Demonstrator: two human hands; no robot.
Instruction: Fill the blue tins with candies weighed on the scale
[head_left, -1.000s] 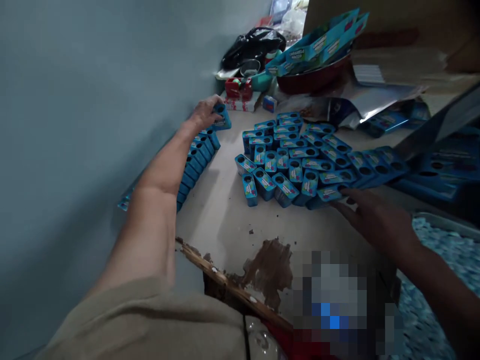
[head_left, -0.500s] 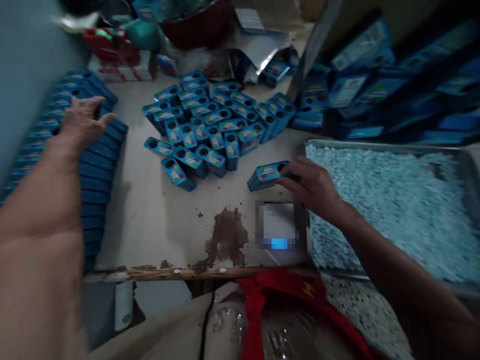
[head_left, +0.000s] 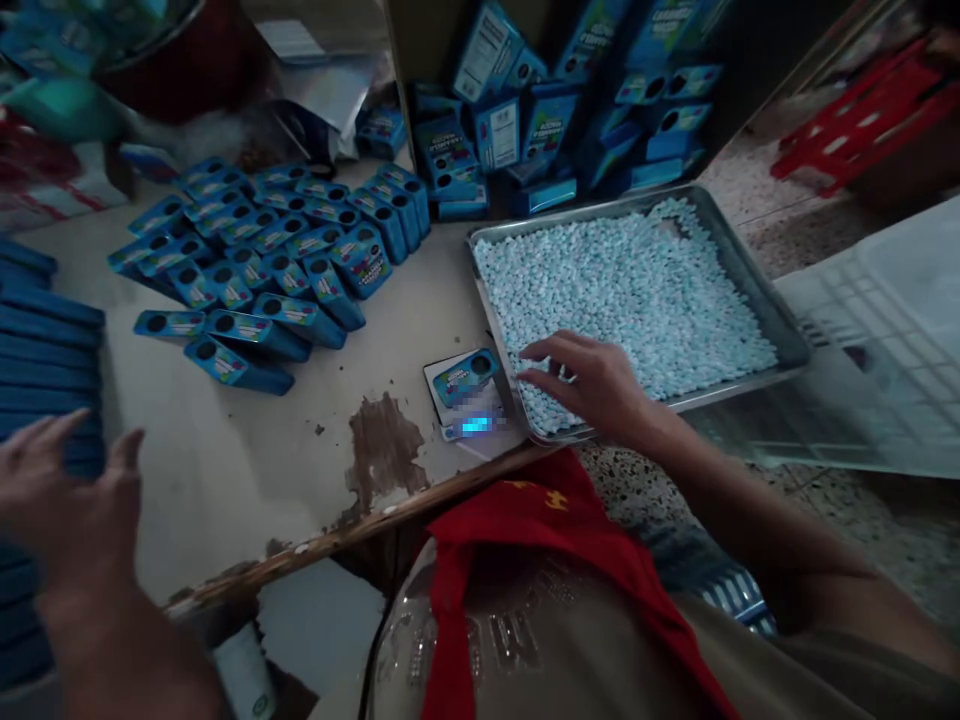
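A blue candy box with a round dark hole [head_left: 466, 377] rests on a small digital scale [head_left: 442, 418] with a glowing blue display. My right hand [head_left: 592, 385] hovers over the near left part of a metal tray [head_left: 780, 320]. Its thumb and forefinger curve toward each other with a small gap, and nothing shows between them. Small pale-blue candies [head_left: 622, 290] fill the tray. At the lower left my left hand [head_left: 75, 500] spreads its fingers beside a row of blue boxes [head_left: 52, 345], partly covering them; no object shows in it.
A cluster of upright blue boxes [head_left: 262, 240] stands on the worn white table [head_left: 247, 450]. More blue boxes fill a dark bin [head_left: 525, 130] behind the tray. A red bowl [head_left: 187, 70] stands at the back left. On the right are a white plastic crate [head_left: 885, 340] and a red stool [head_left: 862, 120].
The box held by my right hand now lies on the scale, released. That hand has moved over the candies. My left hand has drawn back toward me, and the view has swung right.
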